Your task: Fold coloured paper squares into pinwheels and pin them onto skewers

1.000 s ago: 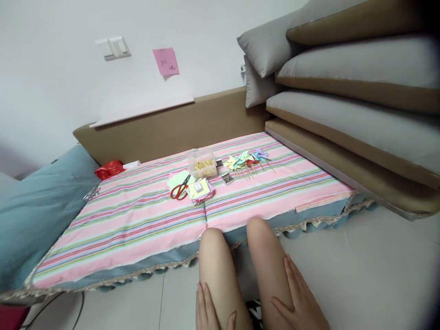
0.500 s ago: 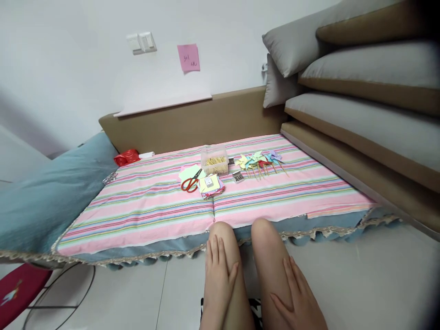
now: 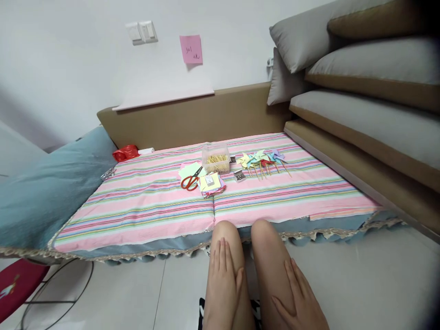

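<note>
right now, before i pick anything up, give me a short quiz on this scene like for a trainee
1. Where do the left hand and right hand rest? A) on the cushions; B) on the legs; C) on the floor.
2. True or false: the red-handled scissors lie to the left of the paper pinwheels.
3. Fill in: the clear plastic box holds many thin yellow ____.

Key: 1. B; 2. true; 3. sticks.
</note>
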Tool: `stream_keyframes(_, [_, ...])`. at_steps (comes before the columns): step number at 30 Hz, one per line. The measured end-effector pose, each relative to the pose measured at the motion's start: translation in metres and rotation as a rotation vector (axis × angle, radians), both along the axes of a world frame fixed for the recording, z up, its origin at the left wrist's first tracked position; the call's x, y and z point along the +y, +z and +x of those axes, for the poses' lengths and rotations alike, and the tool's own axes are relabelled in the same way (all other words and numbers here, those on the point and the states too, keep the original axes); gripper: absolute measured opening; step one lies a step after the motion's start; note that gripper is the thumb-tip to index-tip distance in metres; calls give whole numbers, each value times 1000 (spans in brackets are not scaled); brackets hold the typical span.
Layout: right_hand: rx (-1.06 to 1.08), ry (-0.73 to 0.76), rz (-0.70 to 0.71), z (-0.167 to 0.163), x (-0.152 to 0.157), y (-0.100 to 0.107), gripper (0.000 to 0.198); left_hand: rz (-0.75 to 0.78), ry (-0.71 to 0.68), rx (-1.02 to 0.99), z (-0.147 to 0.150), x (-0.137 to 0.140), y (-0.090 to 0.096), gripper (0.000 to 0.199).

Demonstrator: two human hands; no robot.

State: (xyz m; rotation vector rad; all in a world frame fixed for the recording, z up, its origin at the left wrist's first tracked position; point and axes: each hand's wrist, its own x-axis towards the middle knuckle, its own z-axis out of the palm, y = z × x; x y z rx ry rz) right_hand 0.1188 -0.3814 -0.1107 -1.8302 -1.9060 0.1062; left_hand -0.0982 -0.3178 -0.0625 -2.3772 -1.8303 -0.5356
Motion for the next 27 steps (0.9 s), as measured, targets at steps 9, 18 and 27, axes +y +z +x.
stream_keyframes(9, [-39, 44, 4, -10, 1, 6, 81, 53, 117, 58, -11, -49, -21, 86])
stream_keyframes(18, [39, -23, -22, -21, 30, 10, 97, -199, 281, -158, -29, -66, -50, 104])
stream_keyframes(27, [34, -108, 18, -27, 95, 9, 102, -436, 427, -408, -6, 46, 17, 103])
